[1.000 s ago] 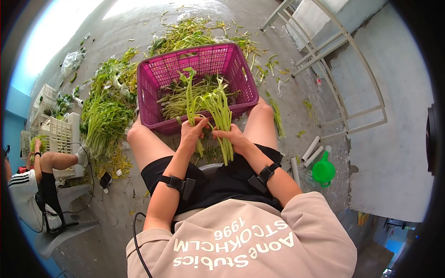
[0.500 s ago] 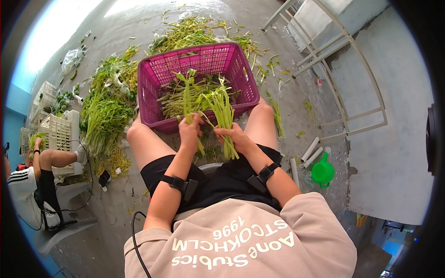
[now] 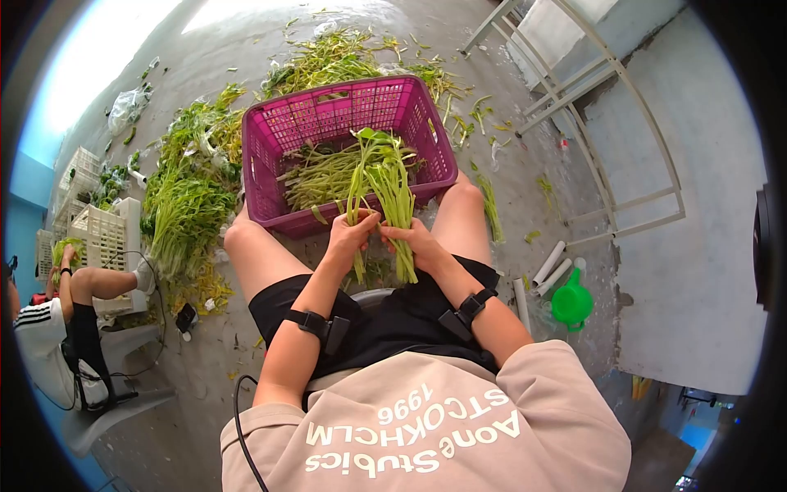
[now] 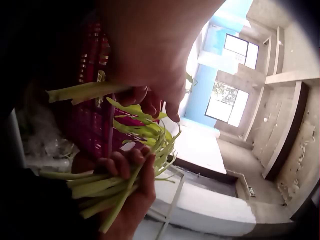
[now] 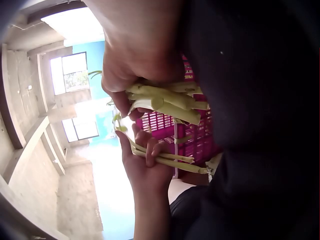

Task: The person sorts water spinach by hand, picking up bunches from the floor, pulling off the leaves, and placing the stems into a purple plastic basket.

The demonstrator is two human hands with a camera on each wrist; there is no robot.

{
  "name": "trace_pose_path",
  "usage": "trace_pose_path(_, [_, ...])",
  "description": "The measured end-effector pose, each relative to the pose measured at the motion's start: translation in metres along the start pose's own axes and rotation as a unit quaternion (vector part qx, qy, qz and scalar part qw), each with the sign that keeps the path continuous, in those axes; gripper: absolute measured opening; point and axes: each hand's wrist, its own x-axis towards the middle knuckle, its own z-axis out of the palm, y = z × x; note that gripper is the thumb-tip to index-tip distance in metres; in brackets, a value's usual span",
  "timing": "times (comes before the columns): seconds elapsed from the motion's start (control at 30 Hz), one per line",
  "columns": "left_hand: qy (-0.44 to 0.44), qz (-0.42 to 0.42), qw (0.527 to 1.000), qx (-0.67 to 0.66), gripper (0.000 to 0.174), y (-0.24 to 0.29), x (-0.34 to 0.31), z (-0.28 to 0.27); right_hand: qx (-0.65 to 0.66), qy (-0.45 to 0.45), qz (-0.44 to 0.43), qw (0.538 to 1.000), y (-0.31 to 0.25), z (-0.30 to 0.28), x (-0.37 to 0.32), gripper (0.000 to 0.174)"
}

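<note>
Left hand [image 3: 351, 234] has shifted right; the few stalks [image 3: 356, 190] it pinches now overlap the bunch [image 3: 398, 195] the right hand [image 3: 415, 240] grips, mid-frame by the purple crate [image 3: 283, 221]. I read the handfuls as nearly merged.

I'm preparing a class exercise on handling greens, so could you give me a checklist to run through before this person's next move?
1. Left hand holding its few green stalks: ok.
2. Right hand gripping the thicker stalk bundle: ok.
3. Bundle's lower ends level: not ok, staggered.
4. Magenta crate open side up: ok.
5. Crate's base firmly supported: cannot tell, hidden.
</note>
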Motion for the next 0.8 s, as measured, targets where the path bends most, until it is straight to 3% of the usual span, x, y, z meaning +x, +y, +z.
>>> trace_pose_path(0.27, [0.035, 0.020, 0.999, -0.025, 0.023, -0.004, 0.006, -0.015, -0.054, -0.046, 0.019, 0.997, -0.001, 0.008, -0.002, 0.019])
trace_pose_path(0.43, [-0.011, 0.022, 0.999, 0.021, 0.032, -0.003, 0.009, -0.010, -0.006, 0.026, -0.007, 1.000, 0.004, -0.005, 0.006, 0.015])
trace_pose_path(0.5, [-0.026, 0.032, 0.998, -0.051, 0.037, -0.010, 0.010, -0.010, 0.016, 0.074, -0.014, 0.997, 0.001, -0.007, 0.007, 0.014])
trace_pose_path(0.57, [-0.054, 0.028, 0.998, -0.027, 0.035, -0.013, 0.011, -0.012, 0.046, 0.102, -0.029, 0.993, 0.000, -0.007, 0.008, 0.016])
trace_pose_path(0.7, [-0.097, 0.050, 0.976, 0.186, 0.020, -0.025, 0.015, -0.016, 0.065, 0.103, -0.055, 0.991, -0.002, -0.004, 0.005, 0.019])
trace_pose_path(0.8, [-0.107, 0.061, 0.968, 0.219, 0.019, -0.023, 0.008, -0.007, 0.074, 0.092, -0.081, 0.990, 0.001, -0.004, 0.007, 0.019])
